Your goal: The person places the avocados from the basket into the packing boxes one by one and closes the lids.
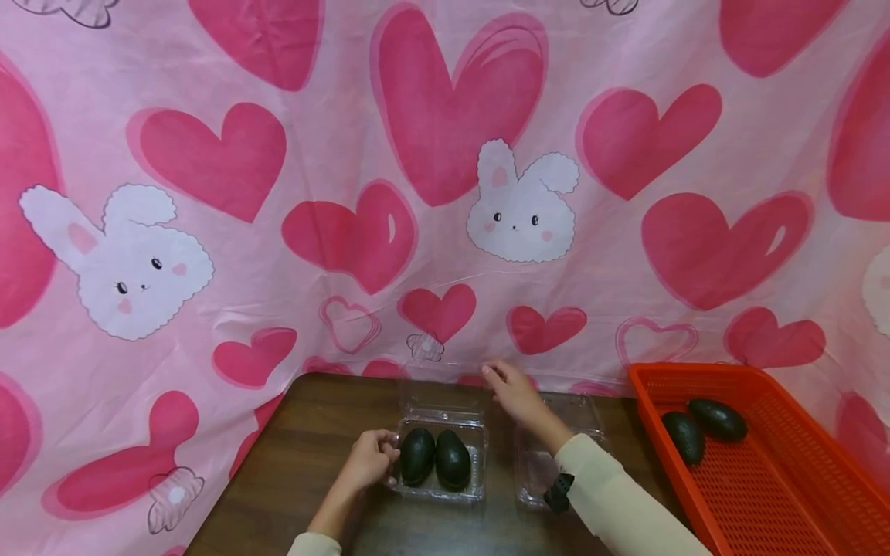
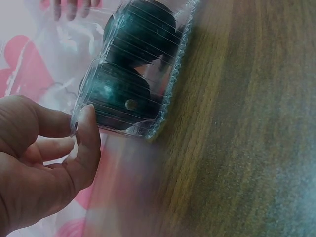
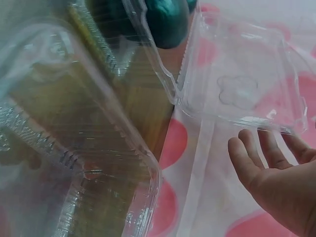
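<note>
Two dark green avocados (image 1: 417, 457) lie side by side in a clear plastic clamshell box (image 1: 445, 495) on the table. Its transparent lid (image 1: 443, 388) stands raised at the back, hinged to the base. My left hand (image 1: 371, 459) pinches the box's left rim between thumb and fingers, beside the left avocado. At the lid's right edge is my right hand (image 1: 516, 394); in the right wrist view its fingers (image 3: 270, 150) stretch out and touch that edge. The right thumb is hidden there.
A second clear clamshell box (image 1: 534, 475) stands to the right, partly under my right forearm. Further right, an orange-red basket (image 1: 660, 463) holds two more avocados (image 1: 719, 419). A pink heart-patterned cloth (image 1: 445, 255) hangs behind the wooden table (image 1: 278, 479).
</note>
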Tool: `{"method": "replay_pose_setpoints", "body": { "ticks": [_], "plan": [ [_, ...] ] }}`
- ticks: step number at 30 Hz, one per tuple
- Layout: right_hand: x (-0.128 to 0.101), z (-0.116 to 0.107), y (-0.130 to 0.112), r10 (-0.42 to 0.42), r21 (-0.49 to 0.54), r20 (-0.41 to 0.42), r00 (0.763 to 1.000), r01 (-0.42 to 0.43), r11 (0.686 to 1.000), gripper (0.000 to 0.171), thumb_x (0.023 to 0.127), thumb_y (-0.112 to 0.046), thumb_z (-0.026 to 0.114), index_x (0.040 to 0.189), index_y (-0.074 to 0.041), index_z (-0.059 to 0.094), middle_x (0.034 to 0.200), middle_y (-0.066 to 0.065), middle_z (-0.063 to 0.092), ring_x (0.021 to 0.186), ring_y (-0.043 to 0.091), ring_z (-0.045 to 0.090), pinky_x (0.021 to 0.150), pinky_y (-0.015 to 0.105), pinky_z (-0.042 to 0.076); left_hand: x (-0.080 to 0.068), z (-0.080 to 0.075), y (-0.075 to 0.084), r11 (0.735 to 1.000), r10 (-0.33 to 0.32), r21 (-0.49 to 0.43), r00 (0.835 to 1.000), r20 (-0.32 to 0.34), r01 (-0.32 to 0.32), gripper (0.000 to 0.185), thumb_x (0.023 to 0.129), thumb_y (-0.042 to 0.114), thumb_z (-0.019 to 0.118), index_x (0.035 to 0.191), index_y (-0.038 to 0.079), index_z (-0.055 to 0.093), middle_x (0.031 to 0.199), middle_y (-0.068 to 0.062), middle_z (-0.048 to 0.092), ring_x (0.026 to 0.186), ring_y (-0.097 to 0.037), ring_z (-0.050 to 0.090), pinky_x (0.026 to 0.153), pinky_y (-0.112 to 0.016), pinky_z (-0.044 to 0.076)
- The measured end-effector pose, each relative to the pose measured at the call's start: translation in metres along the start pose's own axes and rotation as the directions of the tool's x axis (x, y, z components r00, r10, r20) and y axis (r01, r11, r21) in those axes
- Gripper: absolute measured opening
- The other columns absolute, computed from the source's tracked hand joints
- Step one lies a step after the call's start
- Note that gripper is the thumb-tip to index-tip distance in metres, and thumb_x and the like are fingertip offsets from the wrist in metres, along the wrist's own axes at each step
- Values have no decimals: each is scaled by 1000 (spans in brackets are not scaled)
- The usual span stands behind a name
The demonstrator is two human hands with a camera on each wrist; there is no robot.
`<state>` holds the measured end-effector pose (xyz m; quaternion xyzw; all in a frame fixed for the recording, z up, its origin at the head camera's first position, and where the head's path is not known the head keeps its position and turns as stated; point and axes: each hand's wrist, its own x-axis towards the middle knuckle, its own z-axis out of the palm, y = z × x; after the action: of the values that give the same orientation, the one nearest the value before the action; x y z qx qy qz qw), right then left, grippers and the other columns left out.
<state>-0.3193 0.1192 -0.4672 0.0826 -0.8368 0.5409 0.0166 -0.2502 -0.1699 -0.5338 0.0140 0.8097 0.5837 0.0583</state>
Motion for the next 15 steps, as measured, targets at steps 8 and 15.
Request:
{"method": "replay_pose_setpoints", "body": {
  "ticks": [8,15],
  "plan": [
    [-23,-2,-3,-74,-153,6,997,74,985,21,106,-29,57,113,-15,71,112,5,72,108,26,67,99,52,56,0,1,1,1000,1,20,1000,-9,-1,26,90,-10,63,115,-17,62,75,-3,53,49,-11,51,46,-33,59],
    [-47,1,-3,-83,-170,56,995,91,981,17,106,-29,58,113,-21,71,116,-2,70,112,22,64,101,50,53,1,1,-1,1000,3,-2,1000,-10,-3,27,90,-10,63,116,-18,61,74,-3,53,51,-12,51,47,-33,59]
  ]
}}
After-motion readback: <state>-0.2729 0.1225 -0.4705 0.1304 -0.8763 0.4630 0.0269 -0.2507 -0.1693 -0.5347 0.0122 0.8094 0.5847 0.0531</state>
